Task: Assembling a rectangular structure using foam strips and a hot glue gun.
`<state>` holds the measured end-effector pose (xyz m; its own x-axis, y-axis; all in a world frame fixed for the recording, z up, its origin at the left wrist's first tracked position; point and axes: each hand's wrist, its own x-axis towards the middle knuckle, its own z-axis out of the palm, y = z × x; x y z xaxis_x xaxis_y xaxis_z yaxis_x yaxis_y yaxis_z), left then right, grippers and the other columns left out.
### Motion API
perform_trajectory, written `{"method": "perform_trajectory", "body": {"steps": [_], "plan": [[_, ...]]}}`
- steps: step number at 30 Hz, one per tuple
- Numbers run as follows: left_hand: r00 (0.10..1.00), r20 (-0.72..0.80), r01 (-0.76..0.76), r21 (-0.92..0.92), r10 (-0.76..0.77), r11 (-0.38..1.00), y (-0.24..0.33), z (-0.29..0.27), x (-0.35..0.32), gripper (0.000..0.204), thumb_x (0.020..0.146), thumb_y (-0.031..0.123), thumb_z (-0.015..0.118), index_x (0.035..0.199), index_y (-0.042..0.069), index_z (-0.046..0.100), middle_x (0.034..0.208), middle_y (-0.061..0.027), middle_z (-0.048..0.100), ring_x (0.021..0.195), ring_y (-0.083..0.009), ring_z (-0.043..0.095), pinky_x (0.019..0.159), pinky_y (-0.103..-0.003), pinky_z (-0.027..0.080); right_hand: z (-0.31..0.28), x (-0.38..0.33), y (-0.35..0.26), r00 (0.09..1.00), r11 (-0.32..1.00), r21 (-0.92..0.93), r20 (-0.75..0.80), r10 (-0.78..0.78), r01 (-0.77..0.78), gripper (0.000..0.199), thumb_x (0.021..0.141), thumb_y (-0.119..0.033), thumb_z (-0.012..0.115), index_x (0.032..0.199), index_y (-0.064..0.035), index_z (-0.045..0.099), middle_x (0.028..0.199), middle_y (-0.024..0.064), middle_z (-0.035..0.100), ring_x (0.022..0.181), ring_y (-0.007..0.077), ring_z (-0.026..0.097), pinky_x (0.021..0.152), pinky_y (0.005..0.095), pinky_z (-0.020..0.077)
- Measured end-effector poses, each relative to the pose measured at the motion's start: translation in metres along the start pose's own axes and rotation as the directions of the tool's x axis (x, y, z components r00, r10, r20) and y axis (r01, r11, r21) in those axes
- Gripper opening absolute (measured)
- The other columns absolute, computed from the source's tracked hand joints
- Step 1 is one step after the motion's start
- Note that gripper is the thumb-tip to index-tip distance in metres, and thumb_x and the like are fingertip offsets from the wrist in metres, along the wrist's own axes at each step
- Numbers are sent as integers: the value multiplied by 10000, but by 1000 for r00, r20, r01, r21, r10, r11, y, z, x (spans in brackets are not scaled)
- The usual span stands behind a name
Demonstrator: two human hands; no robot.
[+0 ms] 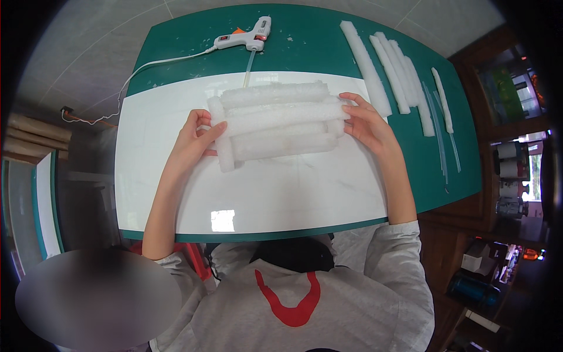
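Observation:
Between my two hands is a frame of white foam strips (281, 113), with several long bars lying side by side across shorter end pieces. My left hand (198, 134) grips its left end, thumb on top and fingers curled at the edge. At the right end, my right hand (366, 122) holds the foam between thumb and fingers. Beyond the frame rests a white hot glue gun (249, 38) with an orange trigger; a clear glue stick (250, 64) sticks out of it toward me.
Several loose white foam strips (366, 67) lie at the table's right, beside clear glue sticks (440, 135). A glossy white board (158, 146) covers part of the green table top (182, 47). The gun's white cord (158, 61) runs left off the table. Shelves (513, 176) stand at the right.

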<state>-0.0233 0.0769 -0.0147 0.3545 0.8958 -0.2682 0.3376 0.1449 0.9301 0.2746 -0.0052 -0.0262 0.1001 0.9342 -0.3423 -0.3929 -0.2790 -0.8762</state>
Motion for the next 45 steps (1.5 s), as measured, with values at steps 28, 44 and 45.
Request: {"method": "perform_trajectory", "body": {"steps": [28, 44, 45], "plan": [[994, 107, -7, -41, 11, 999, -3, -8, -4, 302, 842, 381, 401, 989, 117, 421, 955, -38, 448, 825, -107, 460, 637, -223, 461, -6, -9, -7, 998, 991, -123, -15, 56, -57, 384, 891, -321, 334, 1191, -82, 359, 1039, 116, 491, 927, 165, 485, 813, 280, 416], [978, 190, -28, -300, 88, 953, -8, -10, 0, 303, 902, 320, 264, 995, 75, 417, 993, -33, 449, 844, -102, 458, 740, -268, 445, -3, -10, -8, 982, 975, 198, 135, -134, 106, 572, 713, -26, 562, 1208, -69, 280, 1173, 82, 395, 1077, 179, 387, 858, 337, 348], [978, 191, -27, -300, 88, 954, -9, -10, 1, 303, 902, 320, 264, 995, 75, 417, 993, -33, 449, 844, -102, 458, 740, -268, 445, -2, -9, -7, 979, 971, 209, 138, -151, 120, 573, 712, -20, 561, 1209, -68, 280, 1175, 84, 393, 1077, 180, 387, 861, 334, 344]]}}
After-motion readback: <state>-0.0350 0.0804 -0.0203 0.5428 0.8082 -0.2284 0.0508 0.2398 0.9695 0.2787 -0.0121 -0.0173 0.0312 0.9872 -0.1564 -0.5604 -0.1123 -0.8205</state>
